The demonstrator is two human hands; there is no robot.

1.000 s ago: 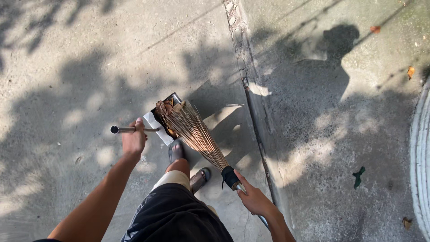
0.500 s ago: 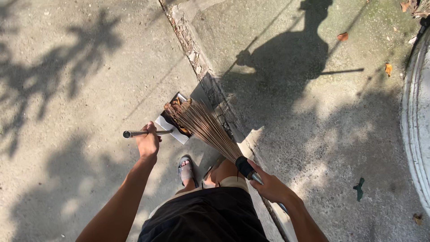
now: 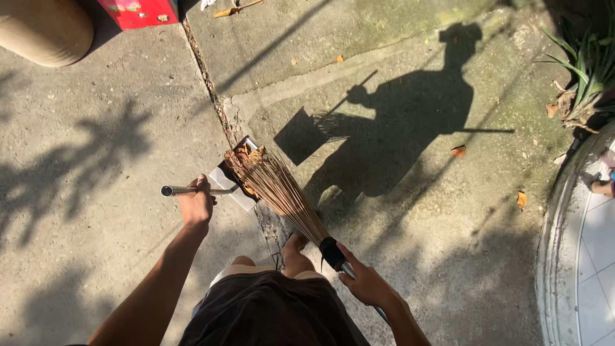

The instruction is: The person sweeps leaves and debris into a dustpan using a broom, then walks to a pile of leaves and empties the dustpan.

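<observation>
Left hand [image 3: 195, 206] fingers wrapped on dustpan [image 3: 232, 178] handle, right hand [image 3: 366, 286] gripping stick broom [image 3: 278, 189], bristles pinning dry leaves [image 3: 242, 156] inside.

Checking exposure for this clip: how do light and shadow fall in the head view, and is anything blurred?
Head view: hard sunlight, sharp throughout; the person's shadow falls crisp on the concrete, dappled leaf shade at left; broom and dustpan brightly lit.

One stick broom [image 3: 278, 192], one metal dustpan [image 3: 232, 182], two hands. One red box [image 3: 138, 11] and one round tan pot [image 3: 45, 27] stand at the top. One spiky green plant [image 3: 586, 70].
</observation>
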